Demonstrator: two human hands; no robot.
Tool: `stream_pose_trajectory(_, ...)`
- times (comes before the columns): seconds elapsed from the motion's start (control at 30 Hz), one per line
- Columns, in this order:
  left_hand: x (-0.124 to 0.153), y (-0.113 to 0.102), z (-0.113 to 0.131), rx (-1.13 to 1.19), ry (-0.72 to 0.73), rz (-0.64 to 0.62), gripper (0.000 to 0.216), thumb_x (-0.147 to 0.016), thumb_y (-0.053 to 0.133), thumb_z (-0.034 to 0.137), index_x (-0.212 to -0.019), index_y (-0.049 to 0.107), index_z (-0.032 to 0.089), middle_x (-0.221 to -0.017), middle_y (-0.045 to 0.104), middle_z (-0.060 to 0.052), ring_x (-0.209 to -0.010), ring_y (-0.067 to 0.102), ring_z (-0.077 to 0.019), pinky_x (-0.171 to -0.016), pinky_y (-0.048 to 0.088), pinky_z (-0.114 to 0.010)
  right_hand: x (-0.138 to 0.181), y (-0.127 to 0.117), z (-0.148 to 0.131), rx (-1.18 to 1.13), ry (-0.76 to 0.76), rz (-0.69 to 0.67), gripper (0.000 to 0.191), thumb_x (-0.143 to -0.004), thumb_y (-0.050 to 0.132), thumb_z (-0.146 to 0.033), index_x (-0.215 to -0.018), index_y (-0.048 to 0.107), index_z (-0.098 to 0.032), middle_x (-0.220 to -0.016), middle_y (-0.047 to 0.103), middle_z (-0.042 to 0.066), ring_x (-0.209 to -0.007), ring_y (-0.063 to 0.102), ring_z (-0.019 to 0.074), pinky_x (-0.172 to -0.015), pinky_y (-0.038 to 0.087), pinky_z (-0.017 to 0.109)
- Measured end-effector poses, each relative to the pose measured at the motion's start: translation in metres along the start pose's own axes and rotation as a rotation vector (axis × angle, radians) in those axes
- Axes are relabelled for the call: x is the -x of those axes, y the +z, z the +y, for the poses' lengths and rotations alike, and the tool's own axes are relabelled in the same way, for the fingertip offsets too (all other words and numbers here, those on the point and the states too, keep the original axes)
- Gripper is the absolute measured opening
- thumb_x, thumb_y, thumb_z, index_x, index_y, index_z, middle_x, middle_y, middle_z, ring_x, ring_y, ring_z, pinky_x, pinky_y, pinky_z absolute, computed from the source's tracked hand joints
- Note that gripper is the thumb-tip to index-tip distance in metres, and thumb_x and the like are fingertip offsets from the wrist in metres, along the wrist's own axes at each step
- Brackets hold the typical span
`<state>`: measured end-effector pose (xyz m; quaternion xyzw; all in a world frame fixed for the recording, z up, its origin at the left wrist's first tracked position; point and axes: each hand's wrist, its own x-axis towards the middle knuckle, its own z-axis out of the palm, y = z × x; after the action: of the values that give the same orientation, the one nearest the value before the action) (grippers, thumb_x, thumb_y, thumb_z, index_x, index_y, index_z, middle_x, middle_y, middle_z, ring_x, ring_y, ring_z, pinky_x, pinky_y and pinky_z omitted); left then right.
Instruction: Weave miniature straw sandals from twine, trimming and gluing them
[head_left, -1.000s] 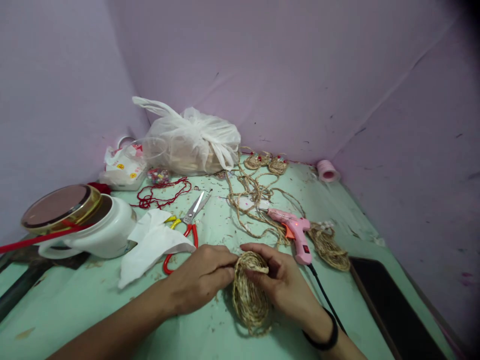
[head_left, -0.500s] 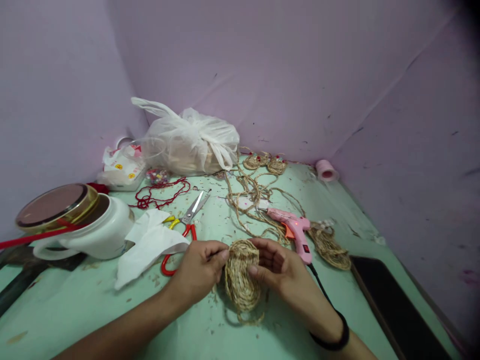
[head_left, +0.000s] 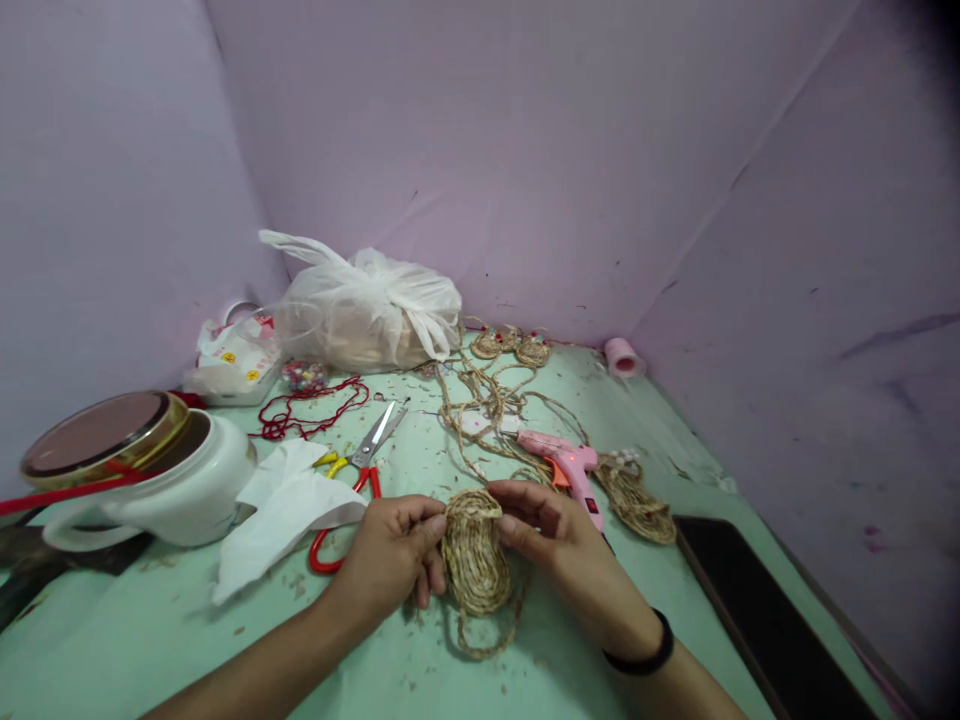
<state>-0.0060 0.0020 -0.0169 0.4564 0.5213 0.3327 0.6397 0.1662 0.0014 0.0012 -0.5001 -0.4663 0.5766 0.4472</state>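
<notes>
Between my hands is a small woven straw slipper [head_left: 478, 565], sole-shaped, made of coiled braided cord, with a strap across its upper end. My left hand [head_left: 394, 548] pinches the slipper's upper left edge between thumb and fingers. On the other side, my right hand [head_left: 559, 550] grips the strap's right end, thumb in front and fingers behind. A loose loop of braided cord [head_left: 487, 655] hangs below the slipper. Just beyond my right hand lies a pink glue gun [head_left: 562, 460], its small light lit. Scissors [head_left: 360, 465] with red and yellow handles lie beyond my left hand.
At left stand a white mug [head_left: 187, 490] and a round lidded container [head_left: 105, 440], beside white tissue [head_left: 292, 510]. Farther back are a plastic bag [head_left: 367, 315], red yarn [head_left: 300, 410] and tangled cord [head_left: 487, 390]. Another straw slipper [head_left: 637, 500] and a black phone [head_left: 757, 610] lie right.
The view has tilted up and shifted right, so things sit lower and farther left. My right thumb has moved up from the slipper's side to the strap's end.
</notes>
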Motion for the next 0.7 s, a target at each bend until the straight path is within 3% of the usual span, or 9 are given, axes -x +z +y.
stream_pose_trajectory(0.07, -0.001, 0.0, -0.001, 0.005, -0.006, 0.016, 0.026, -0.067, 0.054, 0.038, -0.071, 0.055, 0.012, -0.034, 0.053, 0.003, -0.024, 0.041, -0.0074, -0.026, 0.03, -0.016, -0.001, -0.005, -0.004, 0.069, -0.016, 0.08, 0.025, -0.064, 0.068, -0.033, -0.083, 0.067, -0.016, -0.081, 0.066, 0.004, -0.064, 0.056, 0.0118, -0.05, 0.042, 0.021)
stream_pose_trajectory(0.13, -0.002, 0.0, -0.001, 0.007, -0.016, 0.016, 0.026, -0.068, 0.054, 0.038, -0.071, 0.055, 0.013, -0.033, 0.053, 0.003, -0.024, 0.042, -0.0074, -0.026, 0.03, -0.015, -0.001, -0.006, -0.005, 0.079, 0.0, 0.165, 0.027, -0.068, 0.065, -0.039, -0.079, 0.066, -0.015, -0.066, 0.06, 0.001, -0.048, 0.046, 0.0073, -0.039, 0.031, 0.018)
stream_pose_trajectory(0.23, -0.001, 0.001, 0.0, -0.01, -0.027, 0.002, 0.027, -0.068, 0.054, 0.039, -0.071, 0.055, 0.012, -0.032, 0.052, 0.003, -0.023, 0.04, -0.007, -0.026, 0.03, -0.015, 0.0, -0.002, -0.001, 0.032, 0.055, 0.16, 0.032, -0.069, 0.061, -0.046, -0.07, 0.062, -0.014, -0.047, 0.046, -0.006, -0.038, 0.032, 0.0049, -0.033, 0.022, 0.017)
stream_pose_trajectory(0.3, 0.0, 0.001, 0.002, -0.021, -0.031, -0.003, 0.029, -0.067, 0.054, 0.04, -0.074, 0.056, 0.012, -0.032, 0.053, 0.002, -0.023, 0.041, -0.0076, -0.026, 0.031, -0.015, 0.0, 0.003, 0.002, 0.021, 0.076, 0.103, 0.034, -0.068, 0.061, -0.048, -0.066, 0.06, -0.014, -0.044, 0.043, -0.006, -0.037, 0.033, 0.0052, -0.033, 0.023, 0.017)
stream_pose_trajectory(0.47, 0.001, 0.003, 0.003, 0.003, -0.053, 0.011, 0.036, -0.062, 0.057, 0.043, -0.077, 0.057, 0.01, -0.035, 0.057, 0.0, -0.026, 0.046, -0.0094, -0.028, 0.035, -0.017, 0.001, 0.006, 0.004, -0.051, 0.173, 0.007, 0.03, -0.054, 0.075, -0.037, -0.07, 0.065, -0.014, -0.053, 0.055, -0.003, -0.046, 0.048, 0.0078, -0.045, 0.042, 0.021)
stream_pose_trajectory(0.7, 0.0, 0.002, 0.003, 0.048, -0.043, 0.007, 0.038, -0.059, 0.061, 0.045, -0.074, 0.057, 0.011, -0.036, 0.057, 0.001, -0.026, 0.046, -0.009, -0.029, 0.035, -0.017, -0.002, -0.001, 0.002, -0.128, 0.265, -0.072, 0.027, -0.05, 0.078, -0.033, -0.067, 0.068, -0.013, -0.058, 0.058, -0.001, -0.05, 0.049, 0.0072, -0.046, 0.04, 0.019)
